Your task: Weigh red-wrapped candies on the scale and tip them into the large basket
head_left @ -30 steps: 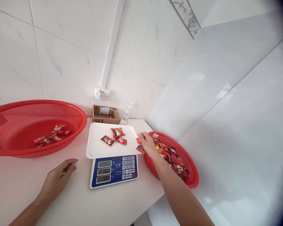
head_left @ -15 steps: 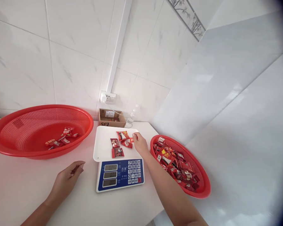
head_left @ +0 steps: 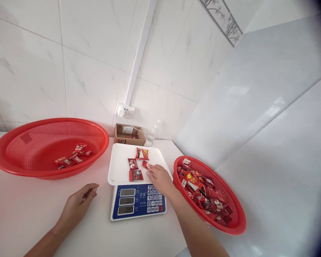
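Observation:
A blue electronic scale carries a white tray with several red snack packets on it. My right hand lies over the tray's right front edge, fingers loosely curled, fingertips next to a small red packet; whether it grips anything I cannot make out. My left hand rests on the white table left of the scale, fingers curled with nothing visible in them. On the right stands a small red basket full of red packets.
A large red mesh basket with a few packets sits at the left. A small cardboard box and a clear bottle stand against the tiled wall, below a wall socket. The table edge runs just right of the small basket.
My right hand carried packets from the small basket to the tray, set them down and has drawn back to the tray's front right edge. More packets lie on the tray. The left hand stayed put.

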A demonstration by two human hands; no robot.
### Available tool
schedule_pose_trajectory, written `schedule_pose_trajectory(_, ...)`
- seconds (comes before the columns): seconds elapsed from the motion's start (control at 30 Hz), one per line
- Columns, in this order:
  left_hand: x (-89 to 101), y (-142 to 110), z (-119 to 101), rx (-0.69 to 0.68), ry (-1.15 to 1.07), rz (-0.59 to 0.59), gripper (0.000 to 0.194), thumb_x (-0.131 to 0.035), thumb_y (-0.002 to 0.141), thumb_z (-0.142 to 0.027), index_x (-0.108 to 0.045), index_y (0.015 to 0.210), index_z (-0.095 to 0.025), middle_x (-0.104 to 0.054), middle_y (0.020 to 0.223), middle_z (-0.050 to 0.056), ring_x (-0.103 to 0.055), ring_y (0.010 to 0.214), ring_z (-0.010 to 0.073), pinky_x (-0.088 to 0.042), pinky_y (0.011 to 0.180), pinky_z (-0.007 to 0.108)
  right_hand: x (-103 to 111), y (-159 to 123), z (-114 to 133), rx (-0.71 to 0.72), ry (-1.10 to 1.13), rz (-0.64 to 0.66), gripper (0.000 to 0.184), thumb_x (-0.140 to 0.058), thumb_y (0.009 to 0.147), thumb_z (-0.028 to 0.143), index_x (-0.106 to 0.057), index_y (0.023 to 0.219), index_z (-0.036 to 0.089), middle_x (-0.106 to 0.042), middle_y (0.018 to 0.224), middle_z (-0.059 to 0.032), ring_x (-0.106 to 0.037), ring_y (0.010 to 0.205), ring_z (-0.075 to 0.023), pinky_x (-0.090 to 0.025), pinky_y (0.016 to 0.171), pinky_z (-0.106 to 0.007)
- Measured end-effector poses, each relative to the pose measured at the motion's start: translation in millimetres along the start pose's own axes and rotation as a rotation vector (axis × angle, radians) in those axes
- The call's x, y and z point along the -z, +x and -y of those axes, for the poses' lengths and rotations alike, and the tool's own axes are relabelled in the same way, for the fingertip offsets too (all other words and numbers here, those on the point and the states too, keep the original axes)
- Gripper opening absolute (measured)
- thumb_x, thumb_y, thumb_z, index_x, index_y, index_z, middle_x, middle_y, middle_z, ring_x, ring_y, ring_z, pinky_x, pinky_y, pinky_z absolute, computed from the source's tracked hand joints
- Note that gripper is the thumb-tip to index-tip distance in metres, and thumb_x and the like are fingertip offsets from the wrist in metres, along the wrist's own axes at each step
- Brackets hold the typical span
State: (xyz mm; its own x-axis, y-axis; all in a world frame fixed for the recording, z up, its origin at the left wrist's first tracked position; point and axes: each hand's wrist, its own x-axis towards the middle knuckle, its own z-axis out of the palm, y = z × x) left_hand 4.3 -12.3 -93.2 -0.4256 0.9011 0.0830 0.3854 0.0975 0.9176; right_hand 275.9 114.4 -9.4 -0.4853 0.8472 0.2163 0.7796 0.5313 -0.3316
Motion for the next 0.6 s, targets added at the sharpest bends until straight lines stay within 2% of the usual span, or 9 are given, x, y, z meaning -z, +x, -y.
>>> schedule_pose_trajectory(0.1,0.7,-1,-1,-0.009,-0.003,-0.001,0.032,-0.051,0.069,-0.051,-0.064,0.084,-0.026,-0.071,0.073,-0.001,-0.070,0.075,0.0187,-0.053,0.062,0.021,2,0,15,0.024,0.071,-0.003,0.034,-0.052,0.087,0.038,-0.063,0.115,0.024,-0.056,0.130,-0.0082,-0.043,0.127,-0.0249,-0.032,0.106,-0.045)
schedule_pose_trajectory(0.17,1.2,-1,-2,-0.016,-0.002,-0.004,0.031,-0.051,0.070,-0.051,-0.064,0.084,-0.026,-0.071,0.073,-0.001,-0.070,0.075,0.0189,-0.053,0.062,0.021,0,1,25,0.046,0.120,0.070,0.043,-0.054,0.085,0.045,-0.056,0.126,0.030,-0.043,0.144,-0.0043,-0.026,0.138,-0.0281,-0.021,0.111,-0.053)
schedule_pose_trajectory(0.23,1.7,-1,-2,-0.020,0.002,-0.009,0.031,-0.051,0.070,-0.050,-0.063,0.084,-0.026,-0.071,0.073,-0.001,-0.070,0.075,0.0189,-0.053,0.062,0.021,-5,2,30,0.047,0.165,0.155,0.046,-0.053,0.085,0.048,-0.054,0.128,0.034,-0.037,0.148,-0.0007,-0.017,0.141,-0.0299,-0.014,0.112,-0.056)
schedule_pose_trajectory(0.3,1.9,-1,-2,-0.020,0.007,-0.012,0.031,-0.051,0.070,-0.051,-0.063,0.084,-0.026,-0.070,0.072,-0.001,-0.070,0.075,0.0189,-0.053,0.062,0.021,-8,5,29,0.025,0.188,0.175,0.043,-0.054,0.085,0.044,-0.056,0.127,0.033,-0.043,0.144,-0.0016,-0.020,0.140,-0.0295,-0.014,0.112,-0.055)
schedule_pose_trajectory(0.43,1.0,-1,1,-0.017,0.006,-0.005,0.032,-0.050,0.071,-0.051,-0.063,0.085,-0.026,-0.071,0.075,-0.001,-0.070,0.075,0.0191,-0.053,0.063,0.022,-6,11,21,0.028,0.198,0.073,0.040,-0.056,0.079,0.023,-0.062,0.119,0.024,-0.051,0.136,-0.0062,-0.037,0.132,-0.0248,-0.025,0.110,-0.046)
schedule_pose_trajectory(0.5,0.2,-1,3,-0.012,0.003,0.001,0.032,-0.051,0.072,-0.051,-0.064,0.086,-0.026,-0.071,0.076,-0.001,-0.070,0.076,0.0188,-0.053,0.064,0.022,-3,14,22,0.051,0.229,0.083,0.043,-0.057,0.079,0.023,-0.060,0.121,0.023,-0.050,0.137,-0.0063,-0.035,0.133,-0.0248,-0.025,0.110,-0.046)
schedule_pose_trajectory(0.6,-0.8,0,7,-0.003,-0.001,0.004,0.031,-0.052,0.071,-0.051,-0.064,0.086,-0.027,-0.071,0.079,-0.002,-0.070,0.077,0.0182,-0.053,0.064,0.021,-2,18,30,0.068,0.261,0.177,0.047,-0.058,0.081,0.031,-0.055,0.127,0.027,-0.050,0.139,-0.0048,-0.026,0.138,-0.0289,-0.017,0.111,-0.054)
